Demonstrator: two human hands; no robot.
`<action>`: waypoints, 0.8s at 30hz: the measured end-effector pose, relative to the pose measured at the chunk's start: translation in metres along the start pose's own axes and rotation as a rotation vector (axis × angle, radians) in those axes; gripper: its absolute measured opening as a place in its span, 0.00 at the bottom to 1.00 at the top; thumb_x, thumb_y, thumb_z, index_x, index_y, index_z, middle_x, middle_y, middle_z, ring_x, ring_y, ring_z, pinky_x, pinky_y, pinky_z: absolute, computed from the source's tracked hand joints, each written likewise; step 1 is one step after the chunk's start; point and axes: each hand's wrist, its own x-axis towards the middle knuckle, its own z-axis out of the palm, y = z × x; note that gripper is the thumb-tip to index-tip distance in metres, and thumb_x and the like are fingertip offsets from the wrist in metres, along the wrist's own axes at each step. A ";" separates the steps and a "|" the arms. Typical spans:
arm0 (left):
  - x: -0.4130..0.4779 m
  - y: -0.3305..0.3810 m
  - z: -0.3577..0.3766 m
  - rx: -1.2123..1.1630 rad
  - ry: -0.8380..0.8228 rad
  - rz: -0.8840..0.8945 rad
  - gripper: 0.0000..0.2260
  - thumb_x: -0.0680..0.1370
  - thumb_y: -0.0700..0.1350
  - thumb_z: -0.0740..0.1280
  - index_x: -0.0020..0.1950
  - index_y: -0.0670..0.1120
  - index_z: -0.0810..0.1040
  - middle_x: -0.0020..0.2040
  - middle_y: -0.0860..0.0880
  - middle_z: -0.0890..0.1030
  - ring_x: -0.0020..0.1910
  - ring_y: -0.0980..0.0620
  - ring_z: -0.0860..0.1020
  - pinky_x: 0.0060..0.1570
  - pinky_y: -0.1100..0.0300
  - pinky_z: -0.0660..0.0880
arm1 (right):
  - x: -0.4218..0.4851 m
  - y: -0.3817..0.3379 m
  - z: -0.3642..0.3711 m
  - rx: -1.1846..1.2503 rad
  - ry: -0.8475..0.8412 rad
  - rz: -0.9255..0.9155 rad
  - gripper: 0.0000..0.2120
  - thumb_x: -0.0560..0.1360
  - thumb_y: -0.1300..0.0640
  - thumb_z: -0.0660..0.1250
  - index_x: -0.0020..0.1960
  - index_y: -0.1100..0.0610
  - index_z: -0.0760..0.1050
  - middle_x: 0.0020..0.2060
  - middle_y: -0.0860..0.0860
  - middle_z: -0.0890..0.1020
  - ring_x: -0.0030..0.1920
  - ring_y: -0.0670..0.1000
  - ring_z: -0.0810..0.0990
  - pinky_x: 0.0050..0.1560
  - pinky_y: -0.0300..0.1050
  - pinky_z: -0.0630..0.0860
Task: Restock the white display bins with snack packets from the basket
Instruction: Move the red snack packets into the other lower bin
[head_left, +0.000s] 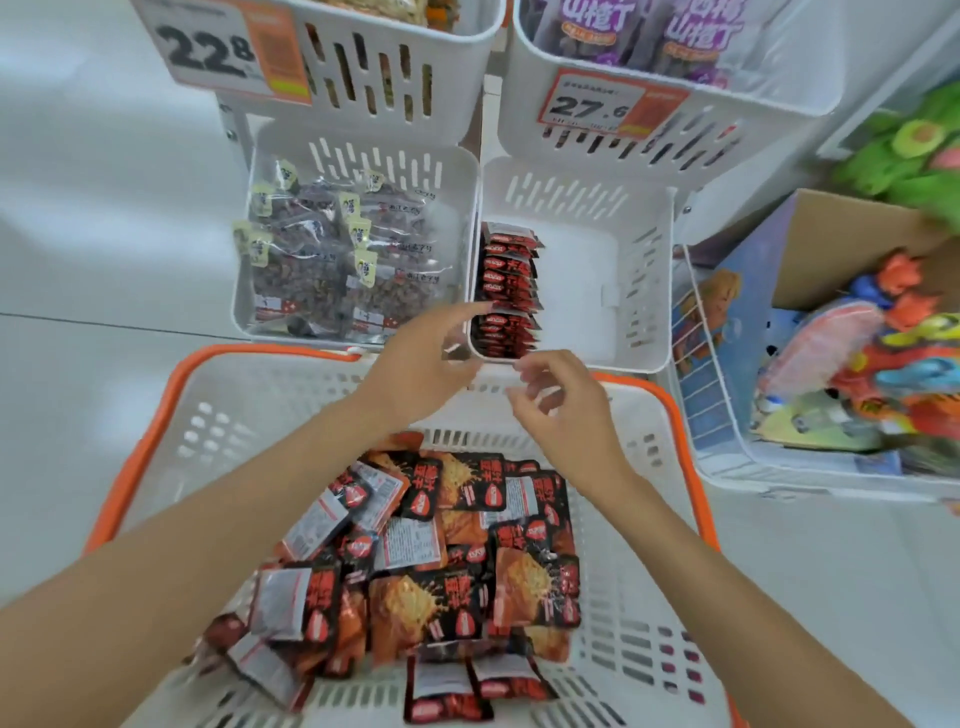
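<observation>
An orange-rimmed white basket (208, 441) in front of me holds several black-and-red snack packets (441, 561) in a loose pile. Beyond it, a white display bin (644, 291) has a row of the same packets (506, 280) standing along its left wall; the rest of its floor is bare. My left hand (421, 353) reaches to the bin's front left corner, fingers stretched out against the nearest packets. My right hand (561, 410) hovers over the basket's far rim just before the bin, fingers loosely curled and holding nothing.
Left of that bin, another white bin (249, 312) is full of clear bags of dark snacks. Two higher bins carry price tags 22.8 (208, 52) and 27.6 (592, 106). A wire bin of colourful toys (872, 364) stands at the right.
</observation>
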 end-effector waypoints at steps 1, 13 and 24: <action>-0.014 -0.004 -0.002 -0.006 0.029 0.013 0.23 0.77 0.40 0.70 0.71 0.55 0.72 0.61 0.52 0.78 0.54 0.57 0.78 0.54 0.60 0.77 | -0.018 0.002 0.007 -0.009 -0.099 0.065 0.10 0.76 0.61 0.70 0.53 0.50 0.76 0.49 0.47 0.77 0.46 0.44 0.77 0.45 0.39 0.76; -0.140 -0.099 -0.019 -0.067 0.038 -0.420 0.22 0.77 0.36 0.68 0.70 0.50 0.72 0.58 0.47 0.78 0.43 0.51 0.78 0.41 0.69 0.72 | -0.065 0.082 0.123 -0.175 -0.086 0.665 0.33 0.77 0.51 0.70 0.76 0.60 0.60 0.73 0.58 0.68 0.74 0.61 0.65 0.71 0.55 0.64; -0.133 -0.098 -0.012 -0.145 0.077 -0.469 0.19 0.78 0.36 0.67 0.68 0.49 0.73 0.58 0.48 0.77 0.46 0.54 0.74 0.39 0.71 0.70 | -0.058 0.044 0.148 0.122 -0.061 0.815 0.46 0.75 0.56 0.73 0.80 0.58 0.45 0.76 0.57 0.63 0.72 0.59 0.69 0.65 0.51 0.72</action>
